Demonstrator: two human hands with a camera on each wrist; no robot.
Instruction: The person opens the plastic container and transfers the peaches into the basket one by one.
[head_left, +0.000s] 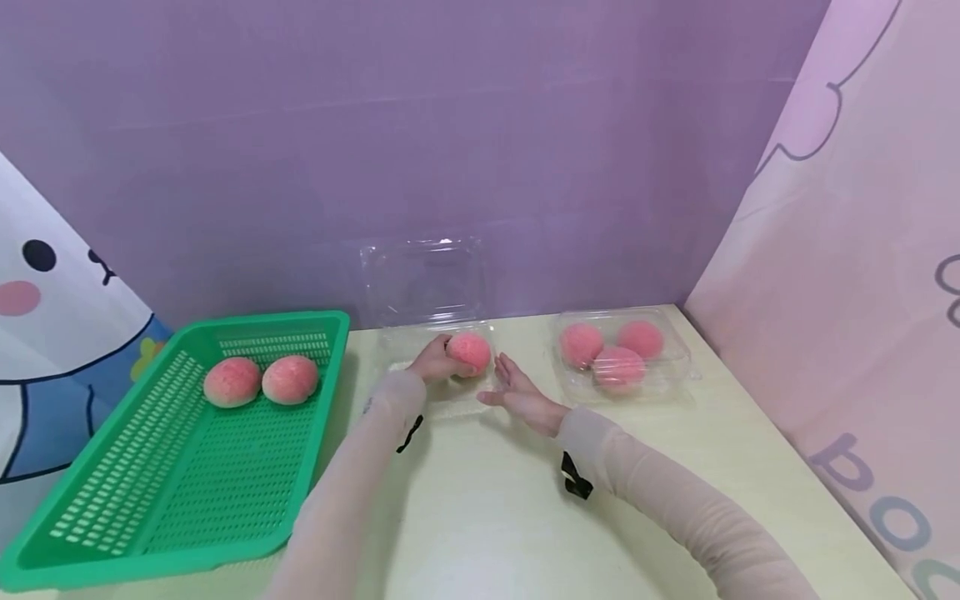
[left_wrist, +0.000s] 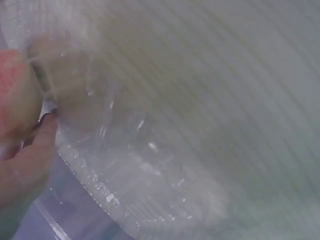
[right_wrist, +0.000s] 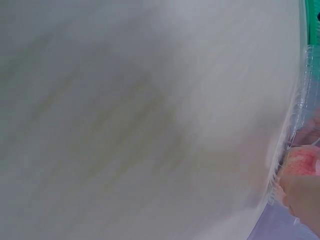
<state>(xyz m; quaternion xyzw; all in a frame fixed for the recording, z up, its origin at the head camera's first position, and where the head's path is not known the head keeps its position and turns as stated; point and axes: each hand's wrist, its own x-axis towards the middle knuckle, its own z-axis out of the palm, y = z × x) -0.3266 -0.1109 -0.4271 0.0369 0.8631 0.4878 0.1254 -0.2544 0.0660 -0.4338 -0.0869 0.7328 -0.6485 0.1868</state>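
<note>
A pink peach (head_left: 470, 353) is gripped by my left hand (head_left: 437, 362), fingers and thumb round its left side. The peach is over a clear plastic clamshell box (head_left: 397, 343), whose lid (head_left: 423, 283) stands raised at the back. Just right of the peach is my right hand (head_left: 521, 398), fingers extended and thumb spread, palm turned toward the fruit. In the left wrist view, the peach (left_wrist: 17, 95) shows at the left edge above my fingers. The right wrist view catches the peach (right_wrist: 300, 162) at its right edge, partly covered by my right hand (right_wrist: 302, 202).
On the left stands a green perforated basket (head_left: 337, 358) with two peaches (head_left: 232, 382) at its far end. A second clear box (head_left: 671, 375), its lid down, holds three peaches (head_left: 618, 368) on the right. A purple backdrop (head_left: 450, 150) rises behind the table (head_left: 480, 517).
</note>
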